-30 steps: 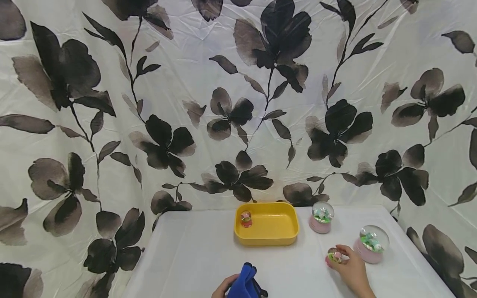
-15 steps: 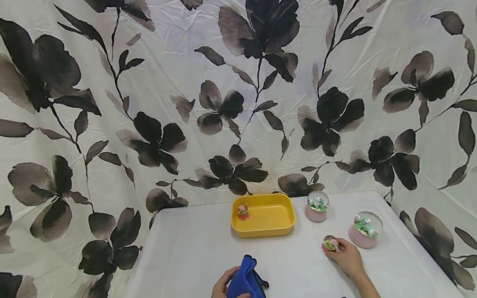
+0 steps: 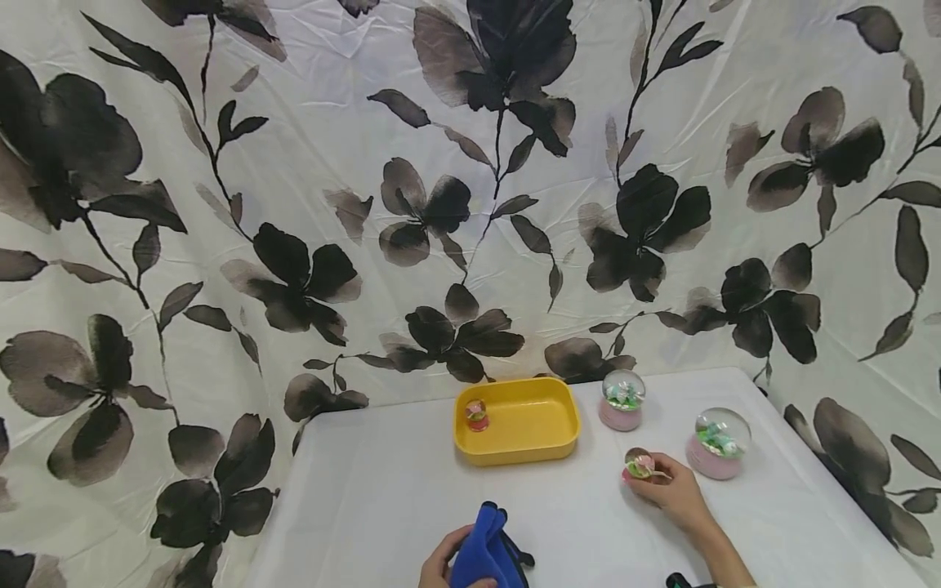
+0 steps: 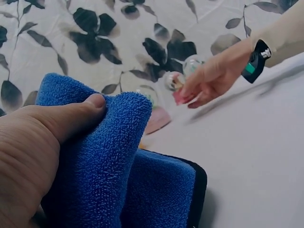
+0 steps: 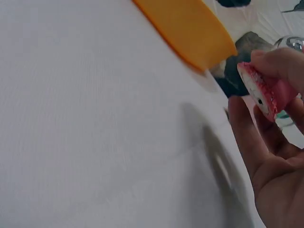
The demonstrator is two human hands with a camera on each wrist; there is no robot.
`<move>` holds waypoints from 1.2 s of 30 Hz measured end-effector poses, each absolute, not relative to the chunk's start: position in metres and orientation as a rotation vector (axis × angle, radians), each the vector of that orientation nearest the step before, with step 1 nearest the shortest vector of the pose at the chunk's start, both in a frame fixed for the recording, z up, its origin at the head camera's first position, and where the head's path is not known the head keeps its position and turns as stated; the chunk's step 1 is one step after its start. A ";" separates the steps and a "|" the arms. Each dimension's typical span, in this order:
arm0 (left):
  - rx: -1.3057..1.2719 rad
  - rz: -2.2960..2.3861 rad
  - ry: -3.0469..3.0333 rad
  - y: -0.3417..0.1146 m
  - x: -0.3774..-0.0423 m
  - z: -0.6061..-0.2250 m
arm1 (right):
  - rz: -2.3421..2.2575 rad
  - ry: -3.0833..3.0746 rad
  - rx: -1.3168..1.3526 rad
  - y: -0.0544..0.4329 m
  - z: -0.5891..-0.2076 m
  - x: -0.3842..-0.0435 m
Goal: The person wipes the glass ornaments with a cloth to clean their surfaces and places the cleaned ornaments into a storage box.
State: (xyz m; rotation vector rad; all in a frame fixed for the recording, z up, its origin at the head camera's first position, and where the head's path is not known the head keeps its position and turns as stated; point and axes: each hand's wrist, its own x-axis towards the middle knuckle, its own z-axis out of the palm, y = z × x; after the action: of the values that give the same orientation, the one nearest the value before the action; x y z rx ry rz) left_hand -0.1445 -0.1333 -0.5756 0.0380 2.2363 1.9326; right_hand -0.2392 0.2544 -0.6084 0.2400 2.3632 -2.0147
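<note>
My right hand (image 3: 675, 490) pinches a small snow globe (image 3: 638, 465) with a pink base, lifted above the white table. In the right wrist view its base (image 5: 259, 90) is tipped toward the camera, between thumb and fingers. My left hand (image 3: 443, 559) grips a folded blue terry cloth (image 3: 485, 551) with dark edging at the table's front; the left wrist view shows the thumb (image 4: 90, 104) pressed on the cloth. Another small snow globe (image 3: 476, 415) with a red base stands inside the left end of the yellow tray (image 3: 518, 456).
Two larger snow globes with pink bases stand at the right: one (image 3: 622, 400) beside the tray, a bigger one (image 3: 718, 443) just beyond my right hand. A floral curtain (image 3: 456, 204) hangs behind the white table (image 3: 353, 490).
My right hand has moved a little left and away from the bigger globe with the small snow globe. The left hand keeps its grip on the cloth. The head view has shifted.
</note>
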 end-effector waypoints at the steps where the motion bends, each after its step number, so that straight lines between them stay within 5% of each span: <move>1: 0.041 1.937 2.237 -0.134 -0.144 -0.575 | -2.047 2.308 0.220 0.250 -0.606 -0.239; 15: -0.059 1.985 2.175 -0.131 -0.139 -0.577 | -2.142 1.984 -0.031 0.211 -0.576 -0.208; 36: 0.076 2.146 2.283 -0.103 -0.180 -0.559 | -2.299 1.948 0.074 0.150 -0.540 -0.201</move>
State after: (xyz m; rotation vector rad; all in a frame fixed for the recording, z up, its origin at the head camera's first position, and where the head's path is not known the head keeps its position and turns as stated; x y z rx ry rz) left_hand -0.1801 -0.1035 -0.5585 0.0763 2.2830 2.1457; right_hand -0.2007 0.1500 -0.5402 0.0739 1.9483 -2.2989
